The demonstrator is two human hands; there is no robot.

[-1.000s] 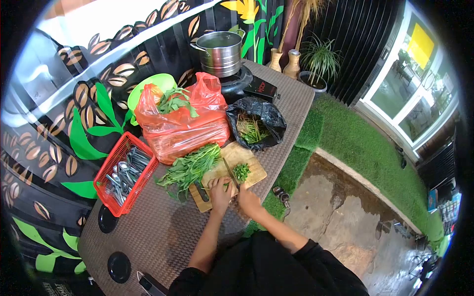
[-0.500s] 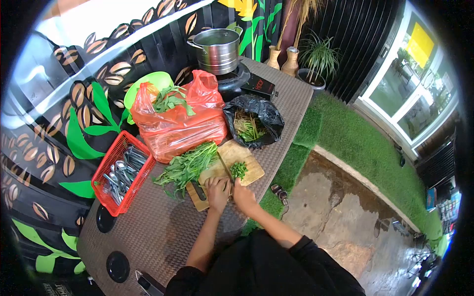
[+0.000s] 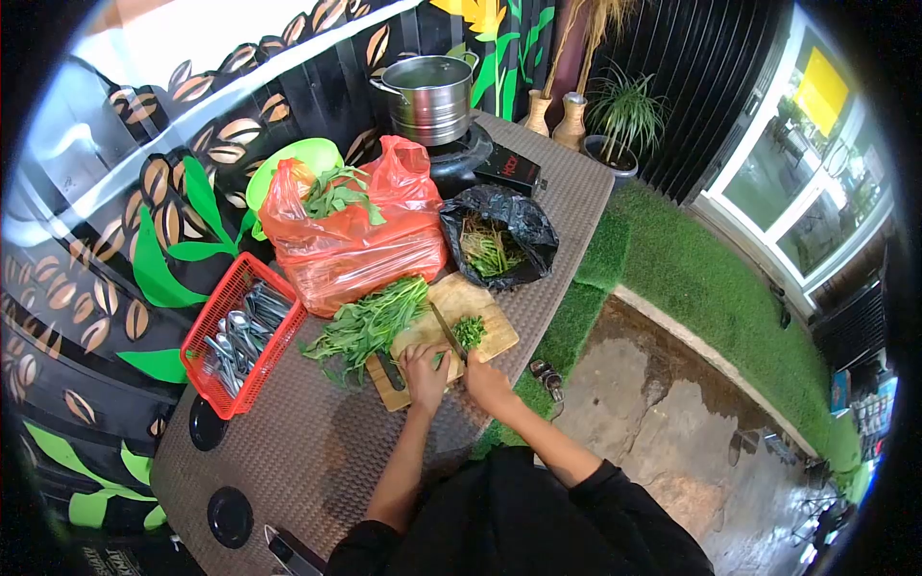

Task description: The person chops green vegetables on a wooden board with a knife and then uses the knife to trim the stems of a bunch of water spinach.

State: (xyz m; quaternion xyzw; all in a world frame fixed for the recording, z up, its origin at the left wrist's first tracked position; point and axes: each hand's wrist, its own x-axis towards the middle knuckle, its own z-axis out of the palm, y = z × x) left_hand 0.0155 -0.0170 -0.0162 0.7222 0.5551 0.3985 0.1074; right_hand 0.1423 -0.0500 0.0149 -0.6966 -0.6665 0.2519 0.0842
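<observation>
A wooden cutting board [image 3: 497, 336] lies on the table in front of me. My right hand [image 3: 488, 383] is wrapped round the handle of a knife [image 3: 446, 326], whose blade points away across the board. Just left of it, my left hand [image 3: 423, 374] presses down on the board with curled fingers, and a bit of green shows between them. Chopped greens [image 3: 470, 331] form a small heap on the blade's right side. Uncut leafy greens [image 3: 365, 328] are piled at the board's left edge, beyond my left hand.
Behind the board stand a red plastic bag [image 3: 360, 254] and a black bag [image 3: 523, 235] holding stems. To the left, a red basket [image 3: 252, 389] contains cutlery. A steel pot [image 3: 430, 101] sits on a stove at the back. Two black plates [image 3: 230, 518] lie at the table's left side.
The knife and my right hand have shifted slightly, with the blade still beside the chopped heap. My left hand stays on the board. The whole view has moved a little.
</observation>
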